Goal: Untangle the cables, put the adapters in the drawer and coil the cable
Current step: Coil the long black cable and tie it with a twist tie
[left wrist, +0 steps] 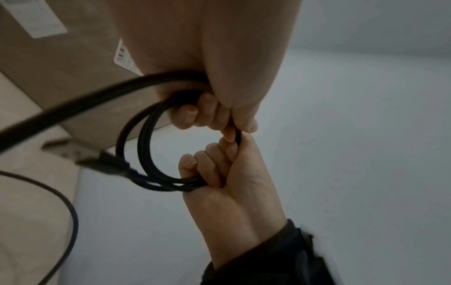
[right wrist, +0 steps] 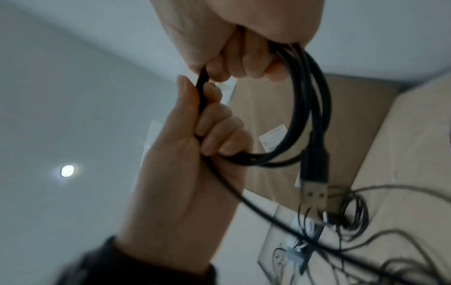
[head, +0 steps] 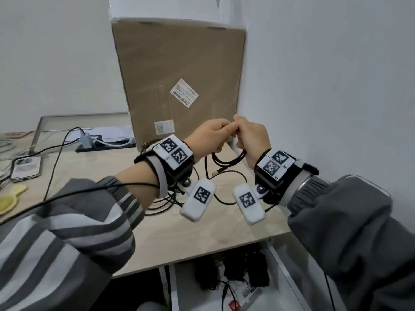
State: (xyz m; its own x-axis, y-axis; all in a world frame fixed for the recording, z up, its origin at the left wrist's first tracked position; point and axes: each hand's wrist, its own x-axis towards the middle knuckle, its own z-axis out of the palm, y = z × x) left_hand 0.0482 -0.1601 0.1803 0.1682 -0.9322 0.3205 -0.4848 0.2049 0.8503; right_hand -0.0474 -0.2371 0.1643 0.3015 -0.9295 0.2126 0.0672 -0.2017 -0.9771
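A black cable point(head: 226, 159) is gathered into a small coil of a few loops, held up above the desk. My left hand point(head: 211, 133) grips one side of the coil and my right hand point(head: 251, 135) grips the other, knuckles almost touching. In the left wrist view the left hand's fingers point(left wrist: 207, 113) curl round the coil point(left wrist: 144, 150), with the right hand point(left wrist: 219, 169) below. The right wrist view shows the USB plug point(right wrist: 314, 189) dangling from the coil point(right wrist: 312, 106). Black adapters point(head: 235, 270) lie in the open drawer point(head: 278, 261) under the desk.
A large cardboard box point(head: 179, 75) leans on the wall behind my hands. More black cables point(head: 164, 200) lie tangled on the desk below the wrists. A power strip with a charger point(head: 89, 142) and a phone point(head: 24, 167) lie at the left. The wall stands close on the right.
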